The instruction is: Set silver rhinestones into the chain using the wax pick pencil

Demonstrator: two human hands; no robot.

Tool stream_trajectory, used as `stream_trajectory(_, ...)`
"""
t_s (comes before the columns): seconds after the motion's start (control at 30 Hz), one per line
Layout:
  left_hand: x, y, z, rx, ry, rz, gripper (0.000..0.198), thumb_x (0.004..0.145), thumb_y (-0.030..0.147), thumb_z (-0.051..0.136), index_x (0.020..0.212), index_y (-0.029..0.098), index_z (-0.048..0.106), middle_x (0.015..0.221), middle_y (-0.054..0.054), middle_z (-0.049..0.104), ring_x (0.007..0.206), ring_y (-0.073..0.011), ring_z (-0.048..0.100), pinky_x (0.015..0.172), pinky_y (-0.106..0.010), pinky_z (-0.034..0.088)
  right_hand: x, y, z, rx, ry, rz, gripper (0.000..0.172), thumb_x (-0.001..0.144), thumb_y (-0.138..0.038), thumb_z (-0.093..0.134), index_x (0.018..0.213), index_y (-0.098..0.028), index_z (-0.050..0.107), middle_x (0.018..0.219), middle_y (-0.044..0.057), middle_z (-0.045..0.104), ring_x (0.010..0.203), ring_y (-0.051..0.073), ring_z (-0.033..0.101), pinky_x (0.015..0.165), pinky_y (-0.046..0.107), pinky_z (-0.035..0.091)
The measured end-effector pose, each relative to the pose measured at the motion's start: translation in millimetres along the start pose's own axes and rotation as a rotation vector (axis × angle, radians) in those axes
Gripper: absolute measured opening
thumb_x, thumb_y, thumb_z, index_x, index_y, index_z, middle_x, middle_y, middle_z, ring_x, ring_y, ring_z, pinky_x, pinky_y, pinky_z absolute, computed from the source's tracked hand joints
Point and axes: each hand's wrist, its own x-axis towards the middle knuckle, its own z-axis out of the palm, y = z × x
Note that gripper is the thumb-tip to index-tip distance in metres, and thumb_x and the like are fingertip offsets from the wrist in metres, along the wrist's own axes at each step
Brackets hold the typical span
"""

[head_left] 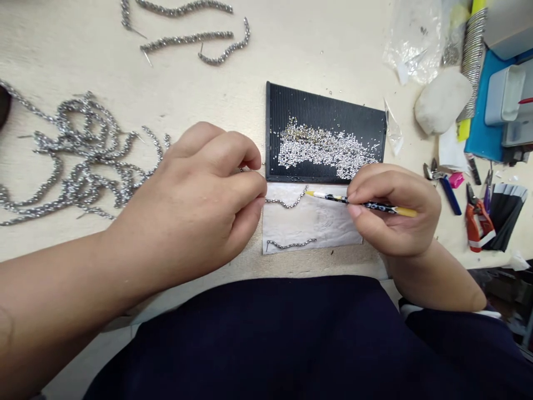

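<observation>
My left hand is closed, thumb and fingertips pinching one end of a thin silver beaded strand. The strand's other end curves up over a white cloth. Between the thumb and fingers of my right hand is a patterned pencil, its yellow tip close to the strand's free end. I cannot tell whether the tip touches it. A shorter beaded strand lies near the cloth's lower edge. Just beyond the cloth, a black ridged tray holds many tiny shiny stones.
A tangled heap of beaded strands lies at the left, and several loose strands at the top. On the right are a white lump, orange-handled pliers, a plastic bag and a white container.
</observation>
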Motion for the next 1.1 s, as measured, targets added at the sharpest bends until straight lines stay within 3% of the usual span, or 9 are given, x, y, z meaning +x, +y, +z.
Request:
stream_trajectory(0.53, -1.9, -2.2, -0.6, -0.028, 0.023, 0.043, 0.032, 0.110, 0.036, 0.046, 0.089, 0.023, 0.067, 0.116, -0.003, 0.062, 0.115, -0.0260, 0.060, 0.103, -0.053, 0.058, -4.2, 3.7, -3.0, -0.019, 0.133, 0.018, 0.021, 0.082, -0.008, 0.076, 0.091, -0.027, 0.076, 0.077, -0.001, 0.074, 0.069, 0.018, 0.070, 0.060, 0.034, 0.057)
stream_trajectory(0.73, -2.9, -1.6, 1.2, 0.003, 0.018, 0.037, 0.039, 0.112, 0.036, 0.042, 0.089, 0.021, 0.070, 0.117, -0.005, 0.062, 0.115, -0.0262, 0.058, 0.105, -0.050, 0.055, -1.8, 1.8, -2.4, 0.038, 0.012, -0.009, 0.021, 0.081, -0.004, 0.073, 0.087, -0.024, 0.074, 0.075, -0.001, 0.071, 0.065, 0.015, 0.068, 0.055, 0.030, 0.053)
stream_trajectory(1.1, -4.9, -2.9, -0.5, 0.013, 0.029, 0.054, 0.035, 0.112, 0.034, 0.044, 0.091, 0.020, 0.069, 0.118, -0.005, 0.061, 0.115, -0.0260, 0.058, 0.103, -0.049, 0.053, -1.5, -0.9, -2.4, 0.018, -0.021, 0.021, 0.020, 0.082, -0.004, 0.072, 0.084, -0.023, 0.074, 0.075, 0.000, 0.070, 0.066, 0.015, 0.067, 0.055, 0.030, 0.051)
